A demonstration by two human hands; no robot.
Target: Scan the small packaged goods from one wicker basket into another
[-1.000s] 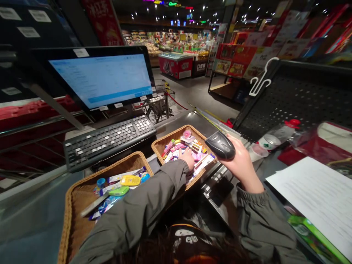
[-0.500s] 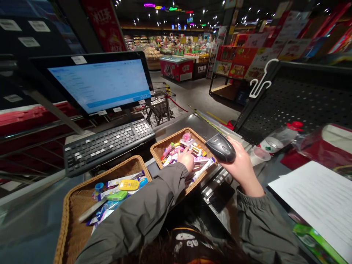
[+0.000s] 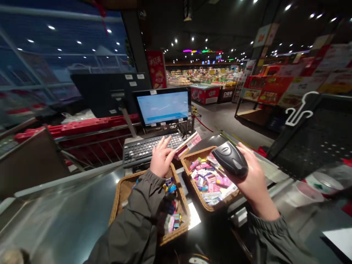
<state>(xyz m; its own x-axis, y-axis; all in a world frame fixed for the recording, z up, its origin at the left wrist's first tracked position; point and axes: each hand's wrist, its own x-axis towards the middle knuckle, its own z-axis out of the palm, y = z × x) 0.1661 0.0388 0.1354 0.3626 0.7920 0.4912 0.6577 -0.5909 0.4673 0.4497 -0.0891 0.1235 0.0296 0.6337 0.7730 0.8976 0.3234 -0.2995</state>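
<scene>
My left hand (image 3: 160,158) is raised above the left wicker basket (image 3: 123,190) and pinches a slim pink and white packet (image 3: 188,144) by one end. The packet points right, towards the black handheld scanner (image 3: 230,158) that my right hand (image 3: 254,180) grips over the right wicker basket (image 3: 196,187). That basket is full of several small colourful packets (image 3: 210,179). The left basket holds a few more small items (image 3: 172,216), partly hidden by my grey sleeve.
A black keyboard (image 3: 145,148) and a lit till screen (image 3: 163,107) stand behind the baskets. Red shopping baskets (image 3: 79,128) are stacked at the left. A black perforated panel (image 3: 316,143) rises at the right, with a cup (image 3: 306,192) below it. The shop floor stretches beyond.
My left hand has lifted out of the right basket with the packet and now holds it up near the scanner. The camera has tilted up and turned left.
</scene>
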